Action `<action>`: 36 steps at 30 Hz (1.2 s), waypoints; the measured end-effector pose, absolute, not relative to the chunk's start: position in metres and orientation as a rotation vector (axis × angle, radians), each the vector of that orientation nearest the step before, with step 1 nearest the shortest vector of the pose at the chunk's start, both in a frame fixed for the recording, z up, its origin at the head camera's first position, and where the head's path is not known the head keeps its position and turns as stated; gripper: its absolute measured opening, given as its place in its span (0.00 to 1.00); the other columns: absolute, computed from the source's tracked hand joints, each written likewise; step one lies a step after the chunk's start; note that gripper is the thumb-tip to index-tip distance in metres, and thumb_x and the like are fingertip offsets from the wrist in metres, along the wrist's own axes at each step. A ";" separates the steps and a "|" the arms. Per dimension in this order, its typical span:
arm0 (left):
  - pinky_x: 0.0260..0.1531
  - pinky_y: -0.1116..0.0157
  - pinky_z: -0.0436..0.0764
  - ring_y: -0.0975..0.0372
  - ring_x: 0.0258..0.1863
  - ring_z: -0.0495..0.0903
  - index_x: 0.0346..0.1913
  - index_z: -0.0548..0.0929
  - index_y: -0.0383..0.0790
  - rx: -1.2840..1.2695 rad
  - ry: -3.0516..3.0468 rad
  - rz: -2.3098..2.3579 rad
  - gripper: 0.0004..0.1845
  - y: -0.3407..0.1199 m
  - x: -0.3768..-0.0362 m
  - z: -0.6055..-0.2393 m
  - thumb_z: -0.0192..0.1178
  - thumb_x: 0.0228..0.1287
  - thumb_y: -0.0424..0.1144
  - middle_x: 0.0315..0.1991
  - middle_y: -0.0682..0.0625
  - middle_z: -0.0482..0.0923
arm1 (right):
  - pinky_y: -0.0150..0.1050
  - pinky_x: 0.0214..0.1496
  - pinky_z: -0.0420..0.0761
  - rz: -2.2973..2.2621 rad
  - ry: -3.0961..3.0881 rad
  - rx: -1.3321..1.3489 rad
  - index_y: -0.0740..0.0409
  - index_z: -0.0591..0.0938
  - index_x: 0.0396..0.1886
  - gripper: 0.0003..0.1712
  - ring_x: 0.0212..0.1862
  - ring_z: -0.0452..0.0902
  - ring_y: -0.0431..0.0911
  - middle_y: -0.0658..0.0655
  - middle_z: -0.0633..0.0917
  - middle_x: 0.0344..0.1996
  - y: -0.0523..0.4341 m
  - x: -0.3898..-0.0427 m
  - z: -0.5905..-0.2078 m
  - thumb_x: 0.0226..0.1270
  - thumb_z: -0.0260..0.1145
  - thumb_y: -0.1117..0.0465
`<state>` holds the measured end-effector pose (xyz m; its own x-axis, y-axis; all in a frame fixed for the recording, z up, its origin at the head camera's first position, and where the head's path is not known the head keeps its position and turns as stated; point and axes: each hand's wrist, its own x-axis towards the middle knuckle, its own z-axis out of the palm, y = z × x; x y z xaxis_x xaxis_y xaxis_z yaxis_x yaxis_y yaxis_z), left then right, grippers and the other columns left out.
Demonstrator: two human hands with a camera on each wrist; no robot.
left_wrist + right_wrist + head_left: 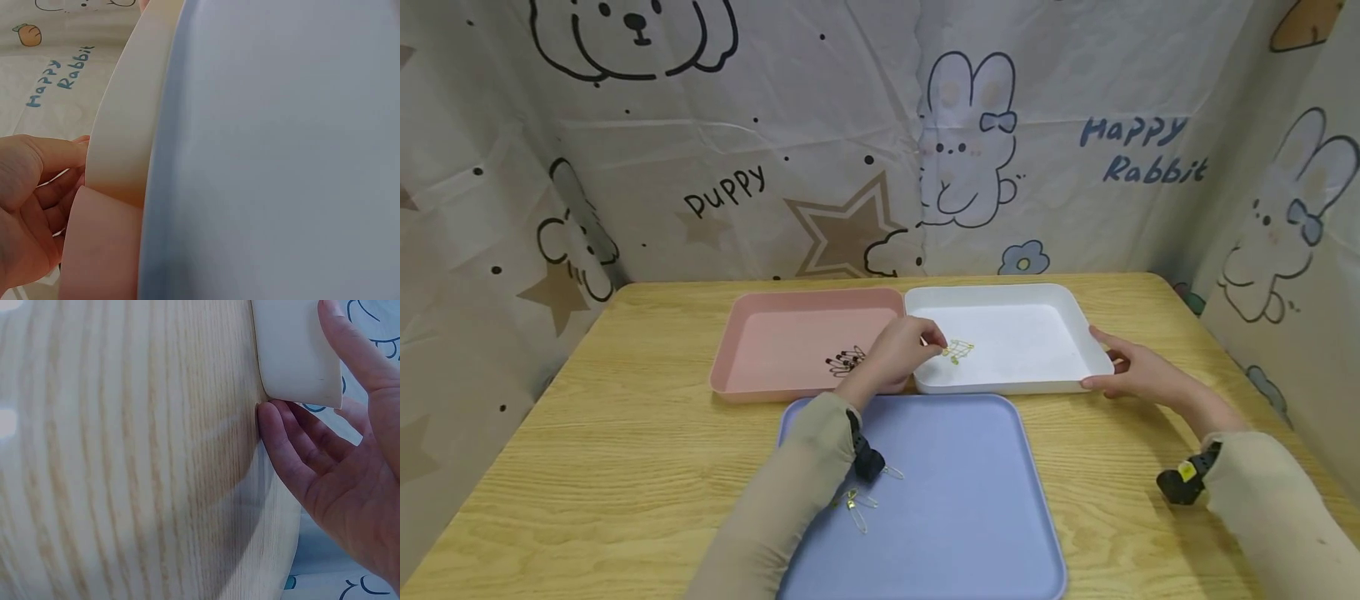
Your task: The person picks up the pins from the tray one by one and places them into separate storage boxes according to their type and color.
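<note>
My left hand [901, 348] reaches over the side where the two back trays meet. Its thumb and index finger pinch a gold safety pin at the near-left of the white tray [1030, 292]. A small cluster of gold safety pins [958, 348] lies right by those fingertips. In the left wrist view the fingertips are hidden behind the white tray's wall [128, 100]. At the white tray's right end, my right hand [1138, 375] holds the near corner, thumb and fingers spread around it. Black safety pins [844, 360] lie in the pink tray [790, 392], partly behind my left wrist.
Nearest me is a blue tray [955, 500], its front edge close to the back trays. Several gold safety pins [856, 504] lie on its left part, partly covered by my left sleeve. The wooden table [625, 442] backs onto a printed cloth [850, 108].
</note>
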<state>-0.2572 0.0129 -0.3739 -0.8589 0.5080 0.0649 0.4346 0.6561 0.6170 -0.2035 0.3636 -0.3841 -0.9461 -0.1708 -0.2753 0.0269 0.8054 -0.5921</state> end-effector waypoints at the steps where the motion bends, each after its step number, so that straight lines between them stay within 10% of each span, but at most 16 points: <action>1: 0.34 0.70 0.73 0.65 0.34 0.75 0.36 0.84 0.43 0.770 2.751 0.991 0.05 0.015 -0.258 -0.374 0.59 0.60 0.37 0.33 0.55 0.80 | 0.35 0.37 0.74 -0.883 2.679 -0.108 0.52 0.39 0.72 0.58 0.38 0.71 0.48 0.68 0.68 0.48 0.364 -0.203 -0.384 0.54 0.66 0.42; 36: 0.40 0.65 0.72 0.63 0.37 0.74 0.36 0.84 0.49 0.607 2.882 0.598 0.05 0.054 -0.293 -0.390 0.58 0.61 0.39 0.37 0.55 0.80 | 0.35 0.36 0.73 -0.910 2.659 -0.093 0.51 0.39 0.72 0.58 0.37 0.71 0.48 0.67 0.69 0.48 0.365 -0.203 -0.383 0.53 0.66 0.42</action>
<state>-0.2931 0.0542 -0.3903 -0.9096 0.4125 -0.0501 0.3585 0.8400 0.4074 -0.2032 0.3648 -0.3828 -0.9440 -0.1656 -0.2854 0.0440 0.7942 -0.6061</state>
